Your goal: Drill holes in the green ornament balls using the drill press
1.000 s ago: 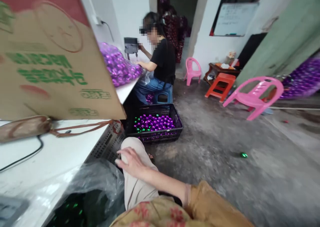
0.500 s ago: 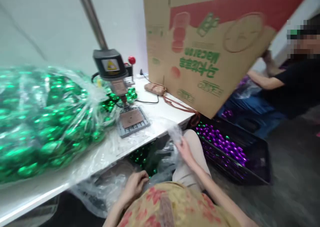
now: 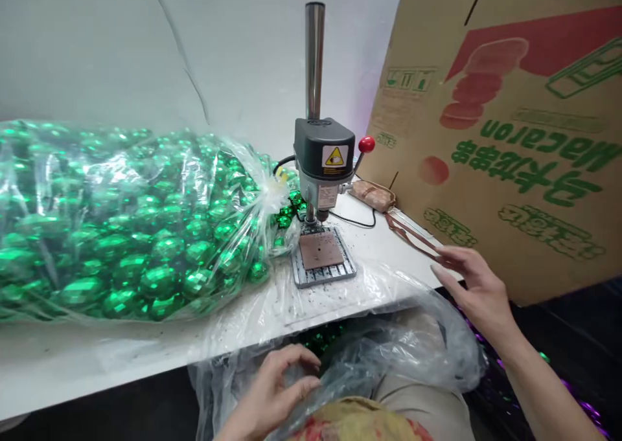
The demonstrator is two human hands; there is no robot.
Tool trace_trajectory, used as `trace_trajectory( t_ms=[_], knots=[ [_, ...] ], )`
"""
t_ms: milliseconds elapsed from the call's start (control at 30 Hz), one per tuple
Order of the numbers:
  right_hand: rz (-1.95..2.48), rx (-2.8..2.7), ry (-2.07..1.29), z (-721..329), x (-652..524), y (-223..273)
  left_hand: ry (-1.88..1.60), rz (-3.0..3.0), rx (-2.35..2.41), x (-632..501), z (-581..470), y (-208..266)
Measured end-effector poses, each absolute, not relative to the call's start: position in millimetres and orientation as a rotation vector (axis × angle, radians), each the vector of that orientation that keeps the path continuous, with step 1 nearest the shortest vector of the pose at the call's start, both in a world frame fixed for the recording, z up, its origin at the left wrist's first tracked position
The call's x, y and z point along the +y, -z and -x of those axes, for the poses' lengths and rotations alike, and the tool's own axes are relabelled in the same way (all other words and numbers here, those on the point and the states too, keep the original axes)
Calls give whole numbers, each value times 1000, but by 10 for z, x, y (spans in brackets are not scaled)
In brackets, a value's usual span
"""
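Note:
My left hand [image 3: 276, 389] hovers over my lap, fingers curled loosely and thumb apart, holding nothing. Beside it a clear plastic bag [image 3: 418, 350] lies opened across my lap, with shiny green beads [image 3: 323, 340] showing in its shaded mouth under the table edge. My right hand [image 3: 483, 295] is raised above the bag's right side, thumb and fingers apart and nothing visible between them. Its fingertips are close to a brown strap [image 3: 413, 234] on the table; whether they touch, I cannot tell.
A small drill press [image 3: 323, 162] stands on the white table [image 3: 121, 357], its base littered with dark bits. A tied clear bag [image 3: 146, 247] of green beads fills the left side. A large cardboard box [image 3: 486, 188] and a brown pouch [image 3: 372, 195] are right. Purple beads [image 3: 590, 412] lie low right.
My view has turned left, and the co-worker has left the frame. My right hand has let go of the bag's edge and lifted; the bag now spreads wider over my lap. My left fingers have opened.

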State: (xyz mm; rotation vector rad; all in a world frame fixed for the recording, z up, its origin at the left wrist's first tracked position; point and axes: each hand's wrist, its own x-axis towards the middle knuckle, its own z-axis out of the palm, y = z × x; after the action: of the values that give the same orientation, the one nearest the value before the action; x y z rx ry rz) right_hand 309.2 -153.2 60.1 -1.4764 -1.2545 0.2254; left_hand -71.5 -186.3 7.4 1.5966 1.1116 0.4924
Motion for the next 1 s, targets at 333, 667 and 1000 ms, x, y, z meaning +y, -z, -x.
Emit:
trace_trajectory(
  t_ms=[333,667,1000],
  knots=[
    [789,-1310,-242,-2167,-390,-1591,-1057,-1923,1389,-1257,588,-305],
    [864,-1812,-476,-2193,-729,-701,-863,-2262,1665,533,494,-397],
    [834,-2027,-581,-2460,-750,-636,-615,-2242,1717,1195,375,-254]
  ],
)
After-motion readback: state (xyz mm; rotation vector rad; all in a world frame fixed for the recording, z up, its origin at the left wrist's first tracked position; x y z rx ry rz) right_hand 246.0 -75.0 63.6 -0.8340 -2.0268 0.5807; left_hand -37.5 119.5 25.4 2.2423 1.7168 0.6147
